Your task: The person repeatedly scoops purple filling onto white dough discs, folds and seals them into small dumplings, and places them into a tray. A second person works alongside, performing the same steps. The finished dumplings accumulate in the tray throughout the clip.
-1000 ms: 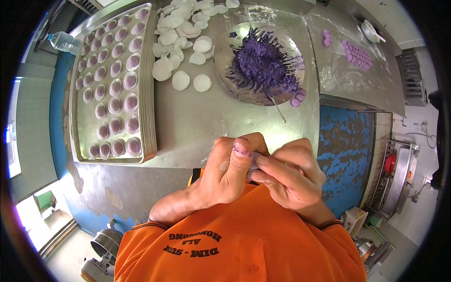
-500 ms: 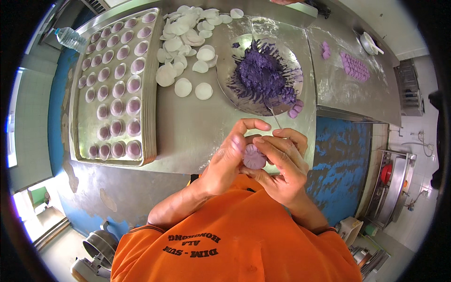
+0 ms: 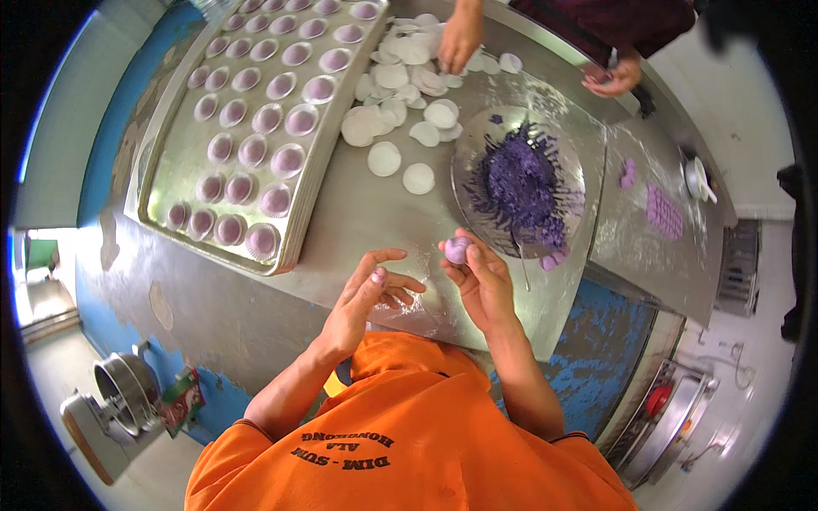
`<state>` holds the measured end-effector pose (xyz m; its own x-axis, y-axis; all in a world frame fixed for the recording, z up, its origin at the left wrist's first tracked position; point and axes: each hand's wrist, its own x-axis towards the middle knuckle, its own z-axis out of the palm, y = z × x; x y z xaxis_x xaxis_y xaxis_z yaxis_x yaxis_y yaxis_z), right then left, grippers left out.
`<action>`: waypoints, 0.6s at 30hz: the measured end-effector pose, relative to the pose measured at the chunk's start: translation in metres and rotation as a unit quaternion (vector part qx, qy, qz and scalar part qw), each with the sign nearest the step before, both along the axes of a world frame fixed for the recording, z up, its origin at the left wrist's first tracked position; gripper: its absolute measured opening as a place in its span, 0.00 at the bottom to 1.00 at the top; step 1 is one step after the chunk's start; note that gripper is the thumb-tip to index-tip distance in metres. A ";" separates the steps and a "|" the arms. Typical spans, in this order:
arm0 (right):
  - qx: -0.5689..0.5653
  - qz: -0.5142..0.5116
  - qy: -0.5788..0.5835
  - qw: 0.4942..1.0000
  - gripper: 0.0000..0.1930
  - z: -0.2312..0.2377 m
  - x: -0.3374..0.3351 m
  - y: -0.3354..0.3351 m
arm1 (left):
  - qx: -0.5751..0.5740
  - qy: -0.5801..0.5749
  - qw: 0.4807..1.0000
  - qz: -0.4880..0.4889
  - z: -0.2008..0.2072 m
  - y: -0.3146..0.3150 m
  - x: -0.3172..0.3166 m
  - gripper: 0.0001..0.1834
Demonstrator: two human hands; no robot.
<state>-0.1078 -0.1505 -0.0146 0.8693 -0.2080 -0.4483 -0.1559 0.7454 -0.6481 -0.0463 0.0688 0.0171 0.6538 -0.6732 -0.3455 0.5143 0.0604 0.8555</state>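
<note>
My right hand (image 3: pixel 482 285) holds a small, smooth, light purple dough ball (image 3: pixel 457 249) in its fingertips, raised over the front of the steel table. My left hand (image 3: pixel 366 294) is apart from it, fingers spread and holding nothing. Beyond my right hand lies a round metal pan (image 3: pixel 467 189) with dark purple paste (image 3: pixel 521 183) heaped in it. A thin metal handle (image 3: pixel 523 271) sticks out of the paste toward me. Several light purple dough pieces (image 3: pixel 555 258) rest by the pan's near right rim.
Left stands a metal tray (image 3: pixel 183 241) bearing rows of purple buns (image 3: pixel 288 159) in paper cups. Thin white rounds (image 3: pixel 418 178) lie scattered beside it. A co-worker's hands (image 3: pixel 461 38) reach in from the far side. More dough pieces (image 3: pixel 664 213) and a white bowl (image 3: pixel 697 177) sit far right.
My hands have come apart; the right now holds the dough ball alone, and the left has opened. My view has turned, and a co-worker's hand has come in over the white rounds.
</note>
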 end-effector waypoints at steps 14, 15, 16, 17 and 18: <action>-0.830 0.177 -0.058 0.526 0.15 -0.103 0.149 0.004 | 0.076 0.046 0.978 0.188 -0.021 0.067 -0.032 0.25; -0.835 0.165 -0.077 0.519 0.16 -0.106 0.151 0.003 | 0.082 0.048 0.976 0.193 -0.022 0.069 -0.032 0.25; -0.837 0.171 -0.077 0.514 0.16 -0.108 0.153 0.003 | 0.081 0.044 0.976 0.198 -0.023 0.070 -0.032 0.25; -0.838 0.176 -0.071 0.511 0.16 -0.107 0.154 0.002 | 0.090 0.041 0.975 0.201 -0.023 0.071 -0.032 0.25; -0.774 0.183 -0.043 0.604 0.16 -0.103 0.154 0.000 | 0.097 0.033 0.974 0.202 -0.024 0.073 -0.033 0.25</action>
